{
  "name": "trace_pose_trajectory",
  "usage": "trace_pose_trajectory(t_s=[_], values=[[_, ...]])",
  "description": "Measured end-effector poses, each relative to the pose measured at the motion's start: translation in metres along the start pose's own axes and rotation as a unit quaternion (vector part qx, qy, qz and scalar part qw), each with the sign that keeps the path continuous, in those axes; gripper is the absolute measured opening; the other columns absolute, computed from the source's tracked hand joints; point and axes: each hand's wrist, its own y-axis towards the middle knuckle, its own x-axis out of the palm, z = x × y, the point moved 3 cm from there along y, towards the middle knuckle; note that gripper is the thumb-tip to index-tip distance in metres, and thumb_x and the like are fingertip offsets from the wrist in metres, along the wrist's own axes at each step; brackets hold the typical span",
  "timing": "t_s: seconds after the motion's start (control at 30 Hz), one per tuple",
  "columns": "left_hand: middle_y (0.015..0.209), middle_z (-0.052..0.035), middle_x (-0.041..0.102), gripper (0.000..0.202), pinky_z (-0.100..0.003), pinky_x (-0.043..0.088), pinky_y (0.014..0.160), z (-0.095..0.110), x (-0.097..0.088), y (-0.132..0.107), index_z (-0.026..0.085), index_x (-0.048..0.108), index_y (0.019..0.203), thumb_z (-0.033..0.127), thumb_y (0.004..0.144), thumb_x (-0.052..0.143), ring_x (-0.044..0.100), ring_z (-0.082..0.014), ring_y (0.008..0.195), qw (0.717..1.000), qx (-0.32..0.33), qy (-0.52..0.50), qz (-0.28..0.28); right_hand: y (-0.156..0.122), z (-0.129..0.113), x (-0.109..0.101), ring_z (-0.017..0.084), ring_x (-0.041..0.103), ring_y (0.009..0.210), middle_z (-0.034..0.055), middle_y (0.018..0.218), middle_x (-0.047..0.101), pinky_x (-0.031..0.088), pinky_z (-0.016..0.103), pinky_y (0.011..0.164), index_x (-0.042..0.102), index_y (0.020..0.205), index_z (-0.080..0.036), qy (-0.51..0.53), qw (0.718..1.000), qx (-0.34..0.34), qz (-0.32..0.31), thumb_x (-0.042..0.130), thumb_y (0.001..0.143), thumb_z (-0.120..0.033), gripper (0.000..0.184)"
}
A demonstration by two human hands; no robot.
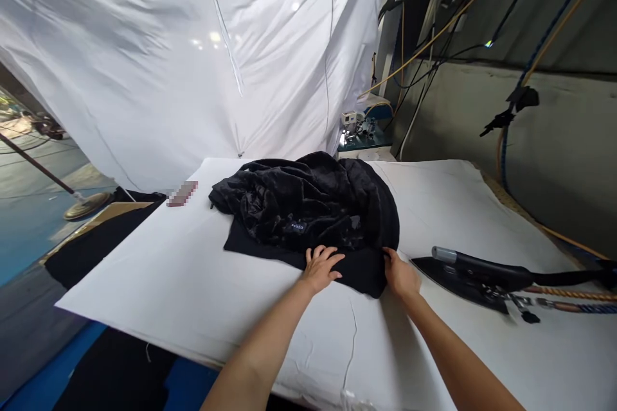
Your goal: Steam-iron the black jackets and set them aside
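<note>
A black garment (308, 205) of soft, shiny cloth lies in a crumpled heap on the white padded ironing table (193, 270), a little past its middle. A small label (297, 227) shows on its front. The flat near hem points toward the person.

The left hand (322, 268) rests palm down on this hem, with the fingers loosely bent and not closed around the cloth. The right hand (400, 275) pinches the near right corner of the garment.

The table is bare to the left of the garment and in front of it, up to the near edge. To the right, near the right hand, a dark iron (470, 273) lies on the table with its hoses (569, 295) running off to the right.
</note>
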Motion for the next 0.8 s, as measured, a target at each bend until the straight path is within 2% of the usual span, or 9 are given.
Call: trace_pose_trajectory(t_s=[0.1, 0.2, 0.23, 0.3, 0.37, 0.47, 0.53, 0.7, 0.8], values=[[0.144, 0.0059, 0.023, 0.053, -0.069, 0.002, 0.095, 0.004, 0.003, 0.003, 0.050, 0.029, 0.128, 0.059, 0.078, 0.041, 0.014, -0.0323, 0.129, 0.999, -0.019, -0.004, -0.041, -0.007, -0.006, -0.012, 0.025, 0.059, 0.083, 0.0108, 0.094, 0.062, 0.042, 0.037, 0.066, 0.048, 0.123, -0.030, -0.043, 0.998, -0.006, 0.055, 0.028, 0.087, -0.037, 0.042], [0.147, 0.0060, 0.014, 0.057, -0.073, -0.006, 0.091, 0.007, 0.003, 0.006, 0.052, 0.023, 0.130, 0.066, 0.076, 0.034, 0.002, -0.0352, 0.132, 0.997, -0.021, -0.003, -0.077, -0.018, -0.023, -0.023, 0.028, 0.054, 0.090, 0.0135, 0.096, 0.059, 0.039, 0.040, 0.073, 0.055, 0.116, -0.027, -0.100, 0.980, -0.071, 0.157, 0.038, 0.084, -0.033, 0.037], [0.147, 0.0058, 0.012, 0.058, -0.073, -0.007, 0.090, 0.008, 0.002, 0.007, 0.052, 0.022, 0.130, 0.068, 0.075, 0.033, 0.001, -0.0354, 0.132, 0.996, -0.020, -0.005, -0.085, -0.021, -0.031, -0.020, 0.027, 0.053, 0.092, 0.0129, 0.097, 0.058, 0.039, 0.040, 0.075, 0.058, 0.112, -0.026, -0.103, 0.973, -0.128, 0.160, 0.038, 0.084, -0.033, 0.035], [0.148, 0.0058, 0.009, 0.061, -0.073, -0.010, 0.089, 0.008, 0.000, 0.007, 0.053, 0.020, 0.130, 0.069, 0.074, 0.034, -0.002, -0.0351, 0.133, 0.996, -0.014, -0.011, -0.091, -0.026, -0.045, -0.007, 0.024, 0.051, 0.098, 0.0104, 0.104, 0.058, 0.037, 0.037, 0.082, 0.061, 0.108, -0.026, -0.099, 0.955, -0.255, 0.117, 0.036, 0.085, -0.032, 0.034], [0.148, 0.0065, 0.007, 0.061, -0.073, -0.011, 0.089, 0.009, -0.002, 0.006, 0.054, 0.018, 0.130, 0.070, 0.074, 0.033, -0.003, -0.0338, 0.133, 0.996, -0.007, -0.017, -0.087, -0.027, -0.050, 0.014, 0.026, 0.044, 0.111, 0.0095, 0.118, 0.053, 0.033, 0.039, 0.091, 0.058, 0.115, -0.024, -0.109, 0.943, -0.305, 0.075, 0.037, 0.084, -0.035, 0.038], [0.148, 0.0063, 0.007, 0.063, -0.072, -0.012, 0.090, 0.009, -0.004, 0.005, 0.052, 0.015, 0.131, 0.070, 0.074, 0.032, -0.004, -0.0320, 0.134, 0.996, -0.009, -0.026, -0.079, -0.023, -0.044, 0.042, 0.035, 0.023, 0.127, 0.0137, 0.136, 0.037, 0.021, 0.049, 0.099, 0.044, 0.130, -0.017, -0.138, 0.956, -0.241, 0.092, 0.041, 0.079, -0.045, 0.058], [0.148, 0.0055, 0.007, 0.066, -0.071, -0.012, 0.091, 0.009, -0.005, 0.004, 0.049, 0.013, 0.133, 0.071, 0.074, 0.031, -0.004, -0.0319, 0.134, 0.996, -0.014, -0.030, -0.081, -0.021, -0.038, 0.056, 0.039, 0.016, 0.129, 0.0167, 0.139, 0.031, 0.017, 0.052, 0.099, 0.039, 0.133, -0.013, -0.150, 0.961, -0.209, 0.103, 0.041, 0.078, -0.050, 0.066], [0.148, 0.0060, 0.006, 0.067, -0.072, -0.010, 0.091, 0.010, -0.008, 0.001, 0.049, 0.012, 0.133, 0.071, 0.073, 0.030, -0.005, -0.0319, 0.134, 0.996, -0.010, -0.034, -0.081, -0.025, -0.032, 0.068, 0.040, 0.012, 0.130, 0.0167, 0.141, 0.028, 0.017, 0.054, 0.099, 0.036, 0.135, -0.016, -0.153, 0.961, -0.198, 0.121, 0.039, 0.076, -0.052, 0.069], [0.148, 0.0055, 0.005, 0.064, -0.072, -0.011, 0.090, 0.009, -0.008, 0.002, 0.051, 0.015, 0.132, 0.072, 0.073, 0.029, -0.007, -0.0311, 0.134, 0.996, -0.007, -0.040, -0.082, -0.018, -0.035, 0.062, 0.040, 0.020, 0.128, 0.0148, 0.137, 0.035, 0.021, 0.055, 0.097, 0.041, 0.132, -0.020, -0.136, 0.966, -0.202, 0.083, 0.042, 0.074, -0.053, 0.067]])
